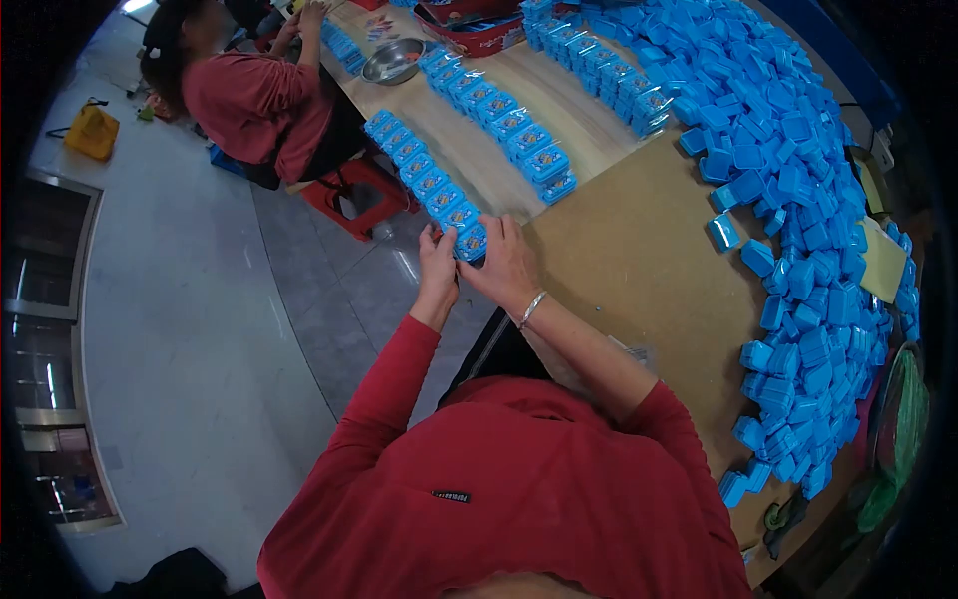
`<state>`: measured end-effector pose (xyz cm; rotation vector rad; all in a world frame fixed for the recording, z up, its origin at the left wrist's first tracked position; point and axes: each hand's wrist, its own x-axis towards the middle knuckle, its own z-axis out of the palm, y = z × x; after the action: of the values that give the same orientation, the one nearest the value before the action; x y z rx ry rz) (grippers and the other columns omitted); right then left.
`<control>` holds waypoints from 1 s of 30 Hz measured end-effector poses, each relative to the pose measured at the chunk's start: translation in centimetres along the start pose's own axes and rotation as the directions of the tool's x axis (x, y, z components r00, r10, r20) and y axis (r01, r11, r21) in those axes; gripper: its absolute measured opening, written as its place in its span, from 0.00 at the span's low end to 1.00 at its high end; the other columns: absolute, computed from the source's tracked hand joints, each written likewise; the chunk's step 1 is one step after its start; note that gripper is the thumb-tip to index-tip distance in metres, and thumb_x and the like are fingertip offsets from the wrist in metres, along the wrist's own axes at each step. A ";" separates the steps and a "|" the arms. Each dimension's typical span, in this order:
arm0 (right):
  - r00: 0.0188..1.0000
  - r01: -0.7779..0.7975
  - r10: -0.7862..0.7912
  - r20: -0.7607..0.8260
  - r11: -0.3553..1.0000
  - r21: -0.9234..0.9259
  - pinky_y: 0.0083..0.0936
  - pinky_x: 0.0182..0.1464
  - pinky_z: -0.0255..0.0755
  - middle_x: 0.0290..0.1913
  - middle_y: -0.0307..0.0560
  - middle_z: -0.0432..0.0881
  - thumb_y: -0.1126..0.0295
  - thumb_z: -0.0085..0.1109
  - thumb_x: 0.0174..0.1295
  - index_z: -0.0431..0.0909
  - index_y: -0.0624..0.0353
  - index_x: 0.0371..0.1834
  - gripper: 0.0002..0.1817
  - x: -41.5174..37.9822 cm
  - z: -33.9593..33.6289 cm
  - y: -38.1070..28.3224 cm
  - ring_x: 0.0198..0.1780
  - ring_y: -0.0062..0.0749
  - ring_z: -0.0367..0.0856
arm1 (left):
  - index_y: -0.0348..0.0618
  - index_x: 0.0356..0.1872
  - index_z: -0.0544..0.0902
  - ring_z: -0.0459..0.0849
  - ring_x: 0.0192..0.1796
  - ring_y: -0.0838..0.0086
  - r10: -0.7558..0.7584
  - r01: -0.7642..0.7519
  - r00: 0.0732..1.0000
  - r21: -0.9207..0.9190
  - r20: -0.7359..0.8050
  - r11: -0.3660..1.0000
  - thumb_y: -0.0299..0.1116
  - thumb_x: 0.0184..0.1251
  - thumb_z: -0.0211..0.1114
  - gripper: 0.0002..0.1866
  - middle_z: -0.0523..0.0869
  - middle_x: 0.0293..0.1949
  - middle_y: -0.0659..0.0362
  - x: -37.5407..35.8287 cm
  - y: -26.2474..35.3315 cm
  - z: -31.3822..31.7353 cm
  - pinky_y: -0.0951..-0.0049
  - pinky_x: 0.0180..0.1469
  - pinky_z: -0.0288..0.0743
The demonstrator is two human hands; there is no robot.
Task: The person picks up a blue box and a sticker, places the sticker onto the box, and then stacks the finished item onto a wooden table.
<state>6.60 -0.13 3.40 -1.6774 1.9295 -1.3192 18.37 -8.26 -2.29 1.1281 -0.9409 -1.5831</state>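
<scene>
My left hand (pixel 438 264) and my right hand (pixel 507 265) hold a small blue box (pixel 472 243) with a printed label between them, at the near end of a row of labelled blue boxes (pixel 419 172) along the table's left edge. My fingers are wrapped round its two sides. Beyond it, a second row of stacked labelled boxes (pixel 509 122) runs away from me. To the right lies a large heap of unlabelled blue boxes (pixel 788 170).
A co-worker in a red top (pixel 261 105) sits at the far left on a red stool (pixel 361 200). A metal bowl (pixel 392 62), a red container (pixel 479 35) and a third row of boxes (pixel 599 70) stand on the table (pixel 619 235).
</scene>
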 end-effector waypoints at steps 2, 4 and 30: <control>1.000 -0.015 0.015 0.007 0.999 -0.031 0.39 0.45 0.70 0.44 0.53 0.69 0.60 0.71 0.40 0.67 0.61 0.51 0.35 0.0 0.4 0.1 0.47 0.49 0.72 | 0.31 0.67 0.54 0.70 0.60 0.64 -0.024 0.024 1.000 0.003 0.003 1.000 0.31 0.65 0.60 0.34 0.68 0.60 0.47 -0.5 0.5 0.2 0.68 0.60 0.67; 1.000 -0.023 0.024 0.021 0.999 -0.044 0.38 0.45 0.71 0.45 0.52 0.69 0.57 0.73 0.39 0.67 0.62 0.53 0.37 0.1 0.2 0.3 0.48 0.48 0.72 | 0.31 0.68 0.53 0.68 0.62 0.63 0.098 -0.076 0.987 0.161 -0.128 0.984 0.32 0.64 0.61 0.36 0.65 0.62 0.46 -2.7 2.5 2.0 0.67 0.61 0.65; 0.978 0.126 -0.198 0.068 0.814 0.567 0.33 0.70 0.50 0.67 0.63 0.59 0.61 0.40 0.70 0.55 0.66 0.68 0.28 12.2 6.9 6.9 0.71 0.50 0.56 | 0.40 0.68 0.58 0.72 0.59 0.65 0.412 -0.419 0.908 -0.232 -0.077 0.878 0.69 0.64 0.42 0.44 0.71 0.60 0.52 32.6 6.5 11.2 0.67 0.62 0.64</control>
<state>3.29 -14.64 -1.33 -1.5829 1.1734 -1.6004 5.07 -40.67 -0.71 0.7127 -0.8740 -1.2834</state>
